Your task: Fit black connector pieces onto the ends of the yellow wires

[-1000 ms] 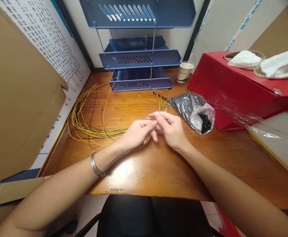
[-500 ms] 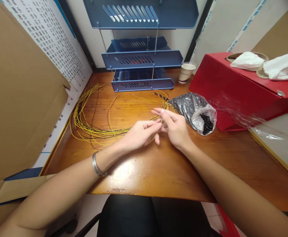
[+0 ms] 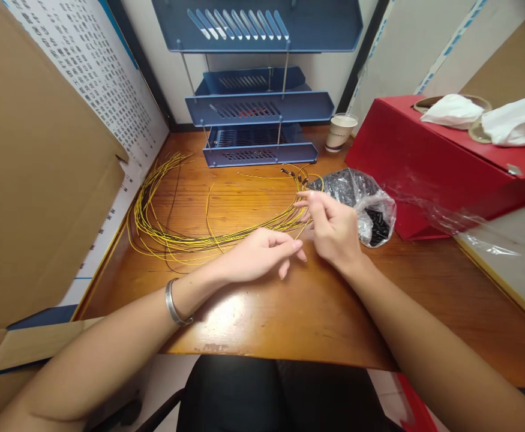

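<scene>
My left hand is closed, thumb and forefinger pinching a thin yellow wire. That wire runs up from its fingertips to my right hand, whose fingers are also closed on it, partly hiding it. Just behind both hands curves a loose bundle of yellow and black wires, sweeping from the left side of the table. Small black ends of several wires lie beyond my right hand. Beside that hand is a clear plastic bag with small black pieces in it.
A blue tiered file tray stands at the back of the wooden table. A paper cup is right of it. A red box with white tissue stands at the right, and a cardboard panel rises at the left.
My right hand has moved right, away from my left hand, so a stretch of yellow wire shows between them. My left hand has shifted slightly right and nearer. A loose wire behind has shifted.
</scene>
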Action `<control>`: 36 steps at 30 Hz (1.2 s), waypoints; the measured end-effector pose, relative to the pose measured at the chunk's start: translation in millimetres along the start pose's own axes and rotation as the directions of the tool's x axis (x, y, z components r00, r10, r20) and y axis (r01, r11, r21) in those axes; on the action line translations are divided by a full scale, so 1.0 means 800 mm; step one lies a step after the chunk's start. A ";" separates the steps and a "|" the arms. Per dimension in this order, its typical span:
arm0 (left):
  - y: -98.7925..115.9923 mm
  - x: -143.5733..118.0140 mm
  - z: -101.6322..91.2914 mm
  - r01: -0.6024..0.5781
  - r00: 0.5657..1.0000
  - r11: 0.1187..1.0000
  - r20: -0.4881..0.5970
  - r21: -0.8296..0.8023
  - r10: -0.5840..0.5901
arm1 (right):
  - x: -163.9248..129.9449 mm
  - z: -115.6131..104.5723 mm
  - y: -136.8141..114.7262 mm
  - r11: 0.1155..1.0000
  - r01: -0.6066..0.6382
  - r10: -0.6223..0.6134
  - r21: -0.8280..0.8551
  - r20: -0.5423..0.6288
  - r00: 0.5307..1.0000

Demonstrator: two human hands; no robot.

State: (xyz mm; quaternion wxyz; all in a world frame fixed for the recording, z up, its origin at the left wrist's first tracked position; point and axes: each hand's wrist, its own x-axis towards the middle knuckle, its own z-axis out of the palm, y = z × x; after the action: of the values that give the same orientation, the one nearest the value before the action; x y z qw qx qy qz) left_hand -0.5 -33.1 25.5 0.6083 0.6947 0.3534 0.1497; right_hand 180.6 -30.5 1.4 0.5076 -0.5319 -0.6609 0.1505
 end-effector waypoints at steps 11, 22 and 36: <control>-0.006 0.005 -0.006 -0.007 0.992 1.000 -0.128 0.018 0.009 | 0.000 -0.002 -0.001 0.977 0.158 -0.156 -0.141 0.023 0.987; -0.007 0.004 -0.005 -0.034 0.987 0.999 -0.154 0.042 0.040 | 0.005 -0.007 0.007 0.910 0.326 -0.337 -0.256 -0.002 0.941; -0.009 0.008 -0.013 -0.049 0.979 0.995 -0.195 0.081 0.064 | 0.010 -0.014 0.011 0.891 0.292 -0.301 -0.348 0.031 0.953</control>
State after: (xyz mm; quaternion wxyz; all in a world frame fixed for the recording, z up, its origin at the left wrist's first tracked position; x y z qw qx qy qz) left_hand -5.0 -20.7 19.8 0.5388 0.7089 0.3976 0.2215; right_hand 195.1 -24.2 3.8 0.4300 -0.5083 -0.7442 -0.0546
